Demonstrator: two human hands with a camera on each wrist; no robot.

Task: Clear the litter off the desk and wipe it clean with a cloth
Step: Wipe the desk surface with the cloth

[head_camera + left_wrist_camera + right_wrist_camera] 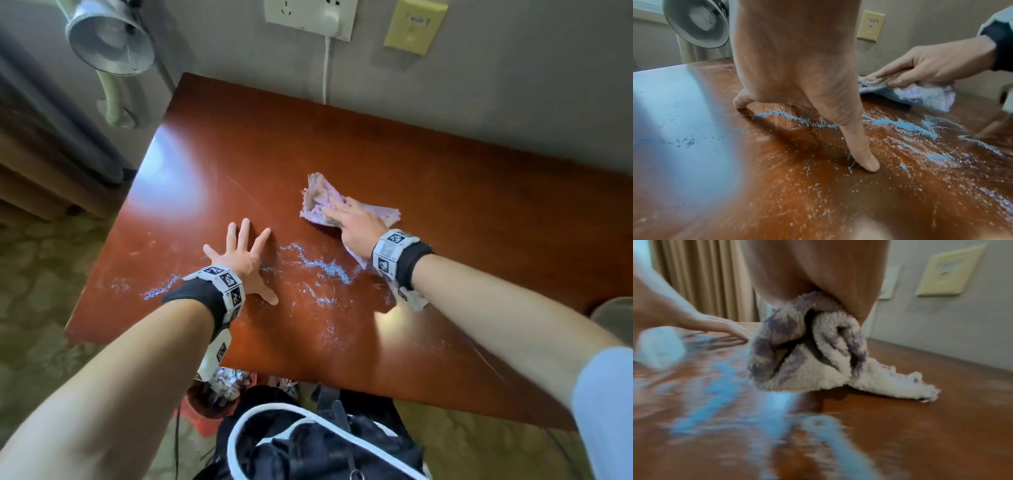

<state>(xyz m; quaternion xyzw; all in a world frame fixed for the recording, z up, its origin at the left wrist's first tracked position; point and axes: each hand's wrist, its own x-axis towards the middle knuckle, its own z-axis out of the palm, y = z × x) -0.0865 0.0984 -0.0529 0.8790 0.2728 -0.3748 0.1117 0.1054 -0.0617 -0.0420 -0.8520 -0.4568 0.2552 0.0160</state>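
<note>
A purple and white fluffy cloth (pixel 318 195) (pixel 920 95) (pixel 807 353) lies bunched on the red-brown desk (pixel 376 144), right of centre. My right hand (pixel 349 226) (pixel 931 65) (pixel 818 272) presses down on it, its fingers lying fairly straight over the top and folds gathered under the palm. My left hand (pixel 246 260) (pixel 797 81) rests on the desk with fingers spread, left of the cloth and apart from it. Blue and white powder (pixel 318 267) (pixel 900 125) (pixel 721 386) is streaked over the near half of the desk, between and in front of both hands.
A grey fan (pixel 109 37) stands off the desk's far left corner. On the wall behind are a white socket (pixel 308 13) with a cable (pixel 325 68) and a yellow plate (pixel 414 27). A red bin (pixel 212 401) with crumpled litter sits below the near edge.
</note>
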